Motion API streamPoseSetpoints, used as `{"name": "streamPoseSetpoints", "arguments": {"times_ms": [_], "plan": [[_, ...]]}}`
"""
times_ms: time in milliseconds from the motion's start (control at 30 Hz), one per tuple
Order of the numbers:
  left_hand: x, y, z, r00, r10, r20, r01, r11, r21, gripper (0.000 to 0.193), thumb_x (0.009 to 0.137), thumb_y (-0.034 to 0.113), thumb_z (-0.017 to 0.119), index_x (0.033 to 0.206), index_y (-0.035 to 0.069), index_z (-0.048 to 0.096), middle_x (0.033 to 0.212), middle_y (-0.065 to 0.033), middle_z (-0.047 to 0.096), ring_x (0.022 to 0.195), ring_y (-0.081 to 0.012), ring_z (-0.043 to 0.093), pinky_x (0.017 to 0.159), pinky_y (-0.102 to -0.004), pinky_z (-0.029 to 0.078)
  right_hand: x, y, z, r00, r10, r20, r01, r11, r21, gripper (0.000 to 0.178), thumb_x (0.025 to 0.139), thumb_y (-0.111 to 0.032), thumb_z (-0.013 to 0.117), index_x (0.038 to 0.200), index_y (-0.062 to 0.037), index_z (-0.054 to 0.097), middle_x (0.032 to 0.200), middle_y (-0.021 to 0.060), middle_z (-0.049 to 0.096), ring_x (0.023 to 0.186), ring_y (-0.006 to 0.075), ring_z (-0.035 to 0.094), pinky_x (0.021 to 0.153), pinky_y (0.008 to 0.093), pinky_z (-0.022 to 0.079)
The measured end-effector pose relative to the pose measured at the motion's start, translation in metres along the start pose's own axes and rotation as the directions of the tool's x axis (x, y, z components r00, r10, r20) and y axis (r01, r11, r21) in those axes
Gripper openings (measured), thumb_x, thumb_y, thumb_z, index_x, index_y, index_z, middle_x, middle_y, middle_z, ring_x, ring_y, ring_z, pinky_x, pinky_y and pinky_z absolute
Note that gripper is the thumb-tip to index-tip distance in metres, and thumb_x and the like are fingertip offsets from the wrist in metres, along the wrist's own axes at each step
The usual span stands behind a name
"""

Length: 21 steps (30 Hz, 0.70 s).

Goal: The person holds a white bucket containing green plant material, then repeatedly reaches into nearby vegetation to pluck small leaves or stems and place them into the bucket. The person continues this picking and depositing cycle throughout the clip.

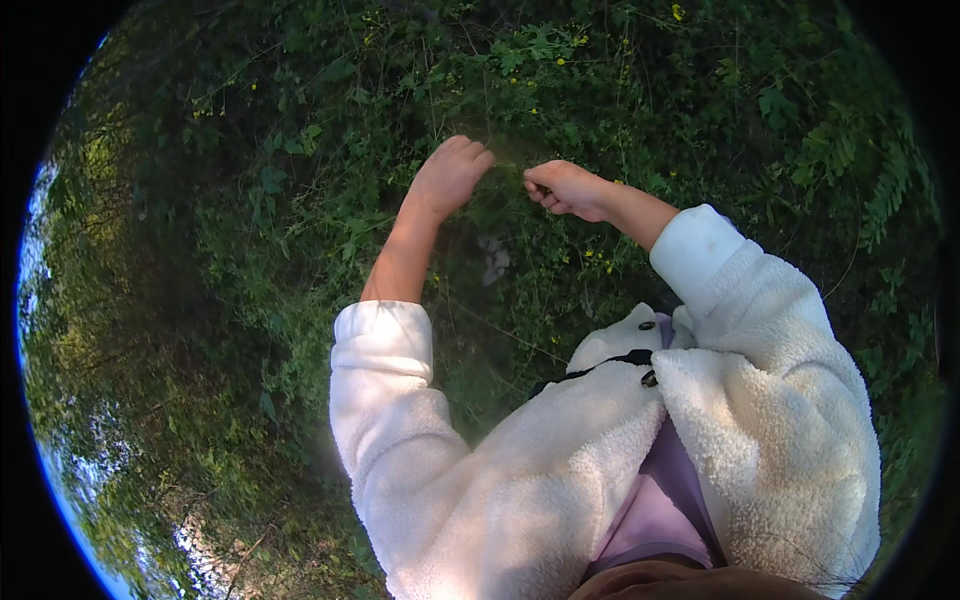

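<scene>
My left hand (452, 177) is held out over the greenery, its fingers curled closed and its back toward me. Whatever is inside those fingers is hidden. A short way to its right, my right hand (566, 190) is closed too, thumb and forefinger pinched together and the other fingers curled. A faint, thin yellowish-green line, blurred, seems to show in the gap between the two hands; what it is cannot be made out. Both hands are apart from each other, above low green plants (350, 235) with fine leaves.
Small yellow flowers (678, 12) dot the plants at the far side and around my hands. A pale grey patch (495, 260) shows on the ground below my hands. Taller bushes (110, 330) stand at the left, and fern-like leaves (885, 205) at the right.
</scene>
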<state>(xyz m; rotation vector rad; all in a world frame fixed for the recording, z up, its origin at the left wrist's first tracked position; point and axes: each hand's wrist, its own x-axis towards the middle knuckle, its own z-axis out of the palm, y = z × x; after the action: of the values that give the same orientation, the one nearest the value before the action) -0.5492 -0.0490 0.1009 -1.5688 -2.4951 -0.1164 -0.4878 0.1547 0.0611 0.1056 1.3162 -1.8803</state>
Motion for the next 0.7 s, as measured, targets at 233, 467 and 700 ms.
{"name": "streamPoseSetpoints", "arguments": {"times_ms": [233, 467, 700], "plan": [[-0.002, 0.003, -0.009, 0.969, -0.203, 0.141, 0.223, 0.963, -0.151, 0.025, 0.082, 0.017, 0.049, 0.1, 0.003, 0.058, 0.093, -0.0097, 0.059, 0.092, -0.0267, 0.055, 0.091, -0.034, 0.04, -0.027, 0.015, -0.023, 0.998, 0.057, -0.012, -0.05, 0.949, 0.312, 0.024, 0.092, -0.022, 0.04, 0.074, -0.0084, 0.047, 0.068, -0.0014, 0.043, 0.053, 0.005, 0.032, 0.042, 0.017, 0.027], [0.056, -0.035, -0.008, 0.677, -0.723, 0.137, 0.55, 0.373, -0.747, 0.038, 0.085, 0.033, 0.052, 0.101, 0.0, 0.062, 0.099, -0.0127, 0.062, 0.097, -0.0207, 0.057, 0.086, -0.0317, 0.043, -0.046, 0.038, -0.035, 1.0, -0.016, 0.018, 0.01, 0.96, 0.279, 0.014, 0.087, -0.012, 0.044, 0.082, -0.0034, 0.054, 0.076, 0.0007, 0.051, 0.06, 0.0053, 0.044, 0.052, 0.0177, 0.037], [0.108, -0.05, 0.028, 0.495, -0.856, 0.152, 0.858, 0.452, -0.246, 0.074, 0.07, 0.035, 0.068, 0.12, -0.012, 0.039, 0.118, -0.0232, 0.049, 0.113, -0.0323, 0.045, 0.096, -0.0353, 0.036, -0.056, 0.044, -0.042, 1.0, -0.016, -0.002, 0.016, 0.974, 0.228, 0.011, 0.085, -0.01, 0.044, 0.086, -0.0044, 0.054, 0.079, -0.0007, 0.051, 0.068, 0.0056, 0.046, 0.058, 0.0189, 0.039]]}}
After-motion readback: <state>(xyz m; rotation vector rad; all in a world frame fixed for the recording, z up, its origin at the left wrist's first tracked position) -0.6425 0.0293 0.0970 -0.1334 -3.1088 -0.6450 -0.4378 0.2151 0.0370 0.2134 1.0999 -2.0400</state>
